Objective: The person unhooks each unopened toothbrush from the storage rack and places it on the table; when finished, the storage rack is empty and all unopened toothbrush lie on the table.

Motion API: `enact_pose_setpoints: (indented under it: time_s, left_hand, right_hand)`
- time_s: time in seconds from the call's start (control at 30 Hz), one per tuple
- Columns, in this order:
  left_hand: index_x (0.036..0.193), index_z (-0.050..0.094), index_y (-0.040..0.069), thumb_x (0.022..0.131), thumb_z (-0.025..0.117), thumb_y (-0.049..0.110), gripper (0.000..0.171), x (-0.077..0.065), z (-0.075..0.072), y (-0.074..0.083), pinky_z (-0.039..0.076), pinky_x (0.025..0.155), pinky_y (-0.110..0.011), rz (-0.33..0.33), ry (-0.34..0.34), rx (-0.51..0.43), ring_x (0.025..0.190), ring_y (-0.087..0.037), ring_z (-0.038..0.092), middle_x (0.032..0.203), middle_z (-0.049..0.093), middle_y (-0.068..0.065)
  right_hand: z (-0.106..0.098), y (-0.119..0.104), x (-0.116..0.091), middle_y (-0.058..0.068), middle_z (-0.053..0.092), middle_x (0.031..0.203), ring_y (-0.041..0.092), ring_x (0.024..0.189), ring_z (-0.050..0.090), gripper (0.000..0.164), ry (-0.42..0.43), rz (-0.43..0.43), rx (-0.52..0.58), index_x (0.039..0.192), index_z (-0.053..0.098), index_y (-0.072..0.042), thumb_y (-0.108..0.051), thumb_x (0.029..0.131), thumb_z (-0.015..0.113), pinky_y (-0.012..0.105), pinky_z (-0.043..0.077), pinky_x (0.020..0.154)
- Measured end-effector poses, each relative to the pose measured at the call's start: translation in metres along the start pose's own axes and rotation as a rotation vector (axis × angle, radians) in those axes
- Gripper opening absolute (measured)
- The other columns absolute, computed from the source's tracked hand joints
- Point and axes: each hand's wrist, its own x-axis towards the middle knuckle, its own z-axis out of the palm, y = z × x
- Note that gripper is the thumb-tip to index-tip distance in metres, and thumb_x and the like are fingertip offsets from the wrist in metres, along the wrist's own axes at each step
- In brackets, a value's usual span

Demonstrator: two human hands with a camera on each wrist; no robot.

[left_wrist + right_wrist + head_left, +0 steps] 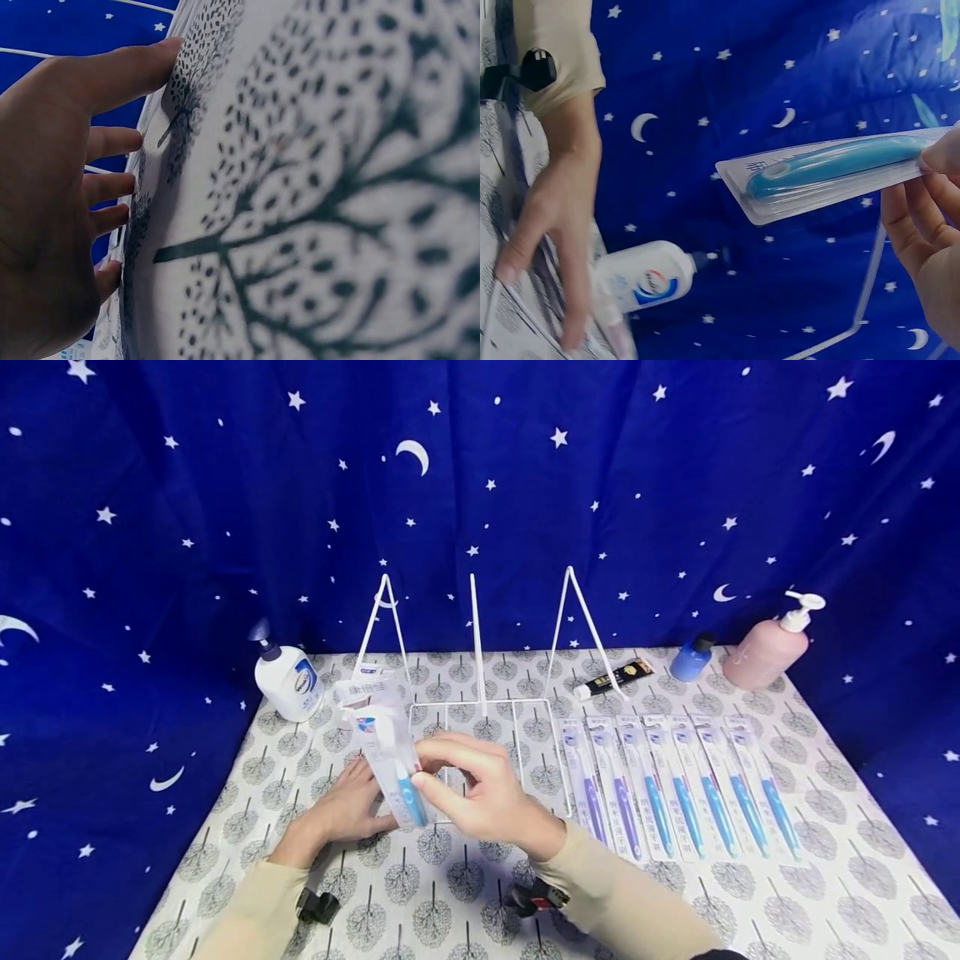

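Note:
My right hand (pixel 480 785) pinches a blue-handled toothbrush in a clear blister pack (pixel 408 789) between thumb and fingers. The pack is held up tilted, over the left part of a white wire rack (pixel 480 702); in the right wrist view its blue handle (pixel 832 161) shows through the plastic. My left hand (pixel 341 810) rests on the patterned cloth left of the pack, fingers extended and partly hidden behind it. In the left wrist view this hand (pixel 52 195) holds nothing visible. Right of the rack lies a row of packed toothbrushes (pixel 682 797), some purple, some blue.
A white pump bottle (pixel 291 683) stands at the back left. Behind the row lie a black toothpaste tube (pixel 618 677), a small blue bottle (pixel 690 660) and a pink pump bottle (pixel 765 653). A blue starry curtain (pixel 480 485) hangs behind the table.

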Motion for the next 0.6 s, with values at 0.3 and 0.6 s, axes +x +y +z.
enact_pose_setpoints:
  time_s: [0.3, 0.6]
  left_hand:
    - [0.143, 0.031, 0.017, 0.075, 0.058, 0.063, 0.086, 0.002, 0.001, 0.000, 0.017, 0.110, -0.055, 0.050, 0.015, 0.059, 0.137, -0.031, 0.022, 0.151, 0.022, -0.010]
    - [0.143, 0.030, 0.018, 0.075, 0.058, 0.063, 0.086, 0.001, 0.000, 0.000, 0.016, 0.111, -0.055, 0.045, 0.010, 0.059, 0.138, -0.030, 0.020, 0.151, 0.021, -0.009]
  right_hand:
    - [-0.063, -0.035, -0.015, 0.020, 0.064, 0.091, 0.019, 0.083, 0.061, 0.027, 0.078, -0.076, 0.066, 0.106, 0.058, 0.013, 0.011, 0.080, 0.057, 0.025, 0.054, 0.075]
    - [-0.149, -0.081, -0.050, 0.021, 0.066, 0.090, 0.019, 0.075, 0.062, 0.025, 0.372, 0.038, 0.033, 0.096, 0.053, 0.028, 0.018, 0.075, 0.060, 0.019, 0.054, 0.068]
